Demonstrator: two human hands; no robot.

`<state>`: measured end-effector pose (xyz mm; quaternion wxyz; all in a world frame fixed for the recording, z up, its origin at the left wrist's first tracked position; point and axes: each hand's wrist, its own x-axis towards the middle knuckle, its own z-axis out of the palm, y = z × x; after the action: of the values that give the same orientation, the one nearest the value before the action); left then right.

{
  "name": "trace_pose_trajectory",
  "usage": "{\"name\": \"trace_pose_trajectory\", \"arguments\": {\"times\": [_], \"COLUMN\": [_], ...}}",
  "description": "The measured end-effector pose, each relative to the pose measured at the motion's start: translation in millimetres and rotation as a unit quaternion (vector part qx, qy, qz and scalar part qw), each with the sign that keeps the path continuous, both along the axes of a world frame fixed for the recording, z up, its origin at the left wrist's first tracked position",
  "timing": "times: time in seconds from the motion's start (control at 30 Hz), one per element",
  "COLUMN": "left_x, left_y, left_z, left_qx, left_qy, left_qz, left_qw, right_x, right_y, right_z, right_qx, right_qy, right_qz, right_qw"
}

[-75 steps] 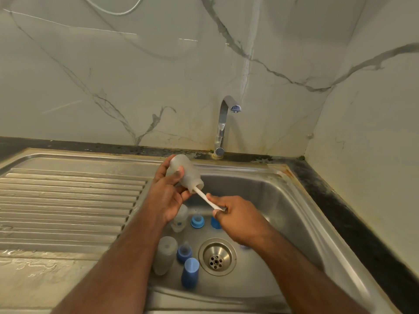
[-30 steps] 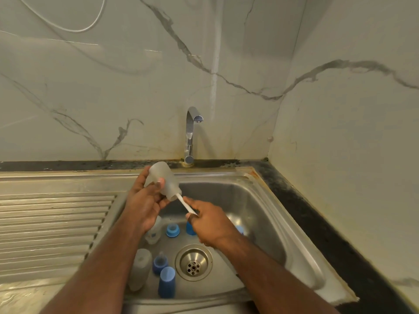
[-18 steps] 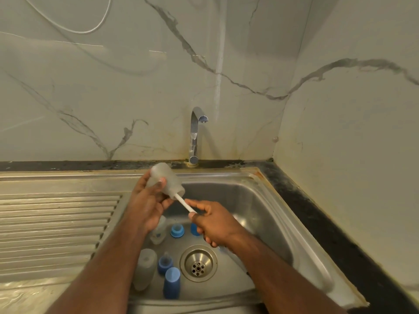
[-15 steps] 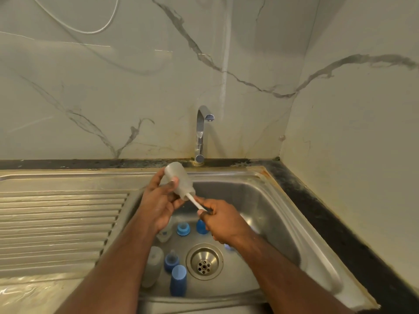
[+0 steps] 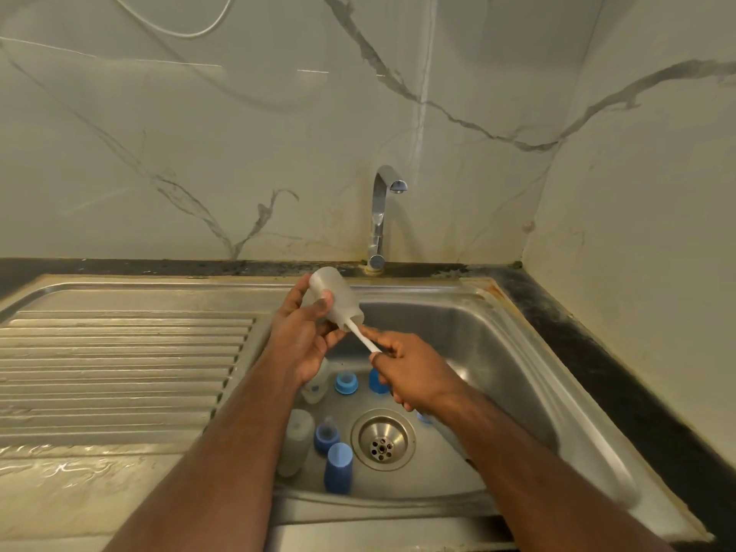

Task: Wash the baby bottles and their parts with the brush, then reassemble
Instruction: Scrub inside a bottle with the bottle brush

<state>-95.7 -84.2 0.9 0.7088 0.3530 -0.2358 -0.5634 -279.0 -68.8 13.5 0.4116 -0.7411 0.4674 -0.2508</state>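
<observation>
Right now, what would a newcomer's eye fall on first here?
First, the two hands over the sink: the left hand holds a frosted bottle tilted, and the right hand pinches a white brush handle going into it. Next, the blue caps beside the drain.

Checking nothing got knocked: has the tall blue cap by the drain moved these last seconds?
No. The tall blue cap still stands upright just left of the drain, same gap as before; only the camera shifted.
</observation>
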Motion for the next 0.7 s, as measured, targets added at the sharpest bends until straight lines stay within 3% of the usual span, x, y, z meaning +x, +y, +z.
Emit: {"name": "trace_pose_trajectory", "arguments": {"times": [0.17,0.27,0.43,0.53,0.63,0.7], "left_x": [3,7,5,-1,3,7], "left_y": [1,1,-1,-2,-4,-4], "left_z": [0,1,0,0,2,2], "left_qx": [0.002,0.009,0.009,0.007,0.008,0.014], "left_qy": [-0.004,0.006,-0.010,-0.032,-0.036,-0.035], "left_qz": [0.022,0.037,0.043,0.037,0.070,0.092], "left_qw": [1.000,0.999,0.999,0.999,0.997,0.995], "right_x": [-8,-18,-5,6,12,13], "right_y": [-3,-5,-3,0,5,9], "right_z": [6,11,-2,-2,1,3], "right_qx": [0.067,0.059,-0.123,-0.234,-0.244,-0.229], "right_qy": [0.004,0.017,0.073,0.248,0.361,0.328], "right_qz": [0.028,0.017,-0.014,-0.034,-0.038,-0.021], "right_qw": [0.997,0.998,0.990,0.939,0.899,0.916]}}
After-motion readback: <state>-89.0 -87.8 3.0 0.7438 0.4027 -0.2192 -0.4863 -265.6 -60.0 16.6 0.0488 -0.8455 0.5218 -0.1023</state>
